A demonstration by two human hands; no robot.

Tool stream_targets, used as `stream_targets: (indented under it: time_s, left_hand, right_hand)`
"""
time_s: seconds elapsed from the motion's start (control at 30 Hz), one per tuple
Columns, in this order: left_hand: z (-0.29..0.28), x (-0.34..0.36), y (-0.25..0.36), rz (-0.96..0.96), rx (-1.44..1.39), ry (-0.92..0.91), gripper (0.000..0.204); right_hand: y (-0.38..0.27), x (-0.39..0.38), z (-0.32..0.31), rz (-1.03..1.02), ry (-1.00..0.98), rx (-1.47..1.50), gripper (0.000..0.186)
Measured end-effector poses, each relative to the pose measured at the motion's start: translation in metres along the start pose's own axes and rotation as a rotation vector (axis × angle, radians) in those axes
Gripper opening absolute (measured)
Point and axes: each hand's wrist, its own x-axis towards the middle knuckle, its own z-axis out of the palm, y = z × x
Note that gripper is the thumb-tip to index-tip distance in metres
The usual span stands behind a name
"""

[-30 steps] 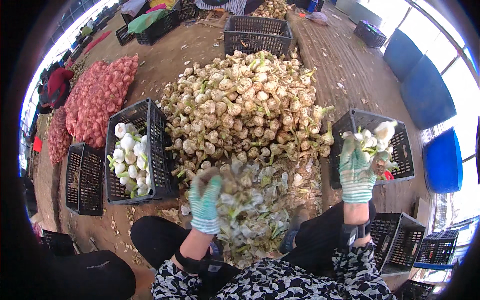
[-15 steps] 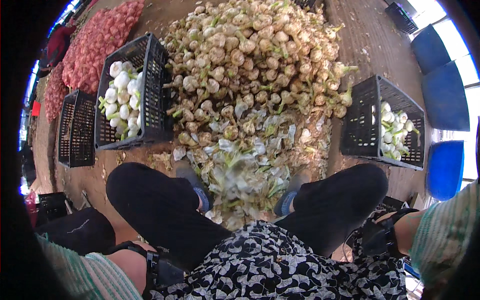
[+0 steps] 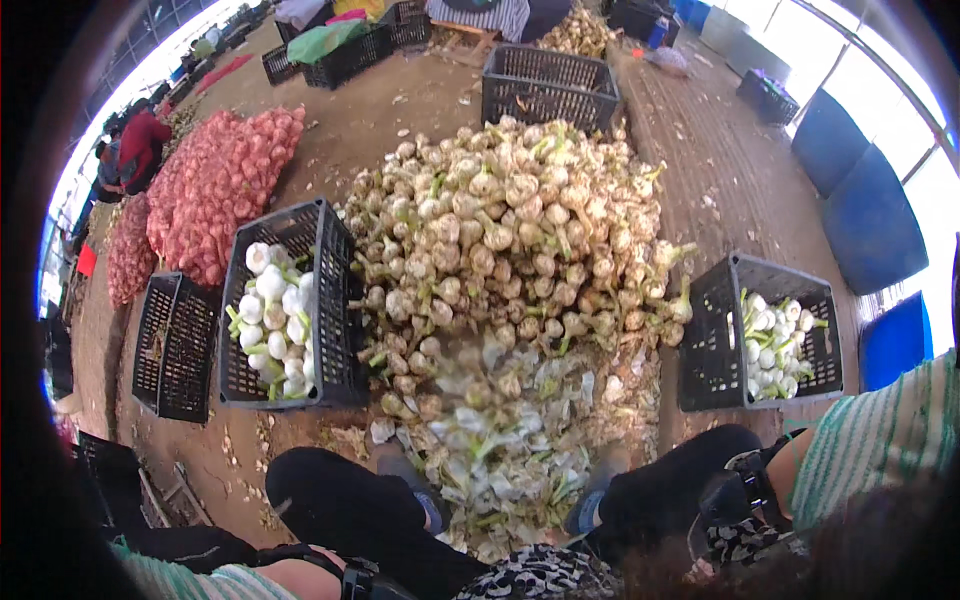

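Note:
Neither of my hands shows. At the lower left only a bare part of my left arm (image 3: 308, 577) is seen, with black straps around it. My right arm (image 3: 785, 482) comes in at the lower right from a green-striped sleeve, a black strapped device below it. A large heap of untrimmed garlic bulbs (image 3: 500, 230) lies in front of me. Loose garlic skins and green stem scraps (image 3: 500, 440) cover the ground between my feet. Clean white garlic bulbs (image 3: 275, 310) lie in the black crate (image 3: 338, 330) on the left. More trimmed garlic (image 3: 772, 345) is in the right crate (image 3: 708, 345).
Beside the left crate stands another black crate (image 3: 172, 345). Red mesh sacks of garlic (image 3: 225, 180) are piled farther left, with a person in red (image 3: 143, 145) beyond. A black crate (image 3: 550, 90) stands behind the heap. Blue panels (image 3: 875, 220) line the right side.
The view has tilted up, so the heap and crates sit lower and the far floor shows. Both arms now appear closer to the lower edge.

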Motion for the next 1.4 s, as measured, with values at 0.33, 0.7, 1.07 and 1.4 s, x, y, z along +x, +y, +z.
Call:
stream_targets:
  time_s: [0.33, 0.7, 1.07, 1.4]
  left_hand:
    - [0.001, -0.005, -0.006, 0.020, 0.009, -0.003, 0.039]
    - [0.008, 0.002, -0.007, 0.036, 0.003, -0.050, 0.040]
    - [0.028, 0.018, -0.017, 0.031, 0.004, -0.092, 0.040]
    - [0.017, 0.022, -0.016, 0.083, -0.007, -0.120, 0.041]
  right_hand:
    - [0.007, 0.013, 0.006, -0.042, -0.028, -0.029, 0.034]
    - [0.005, 0.019, 0.004, -0.067, -0.055, -0.046, 0.035]
    - [0.015, 0.026, 0.017, -0.046, -0.082, -0.053, 0.036]
    - [0.006, 0.038, 0.027, -0.141, -0.076, -0.078, 0.037]
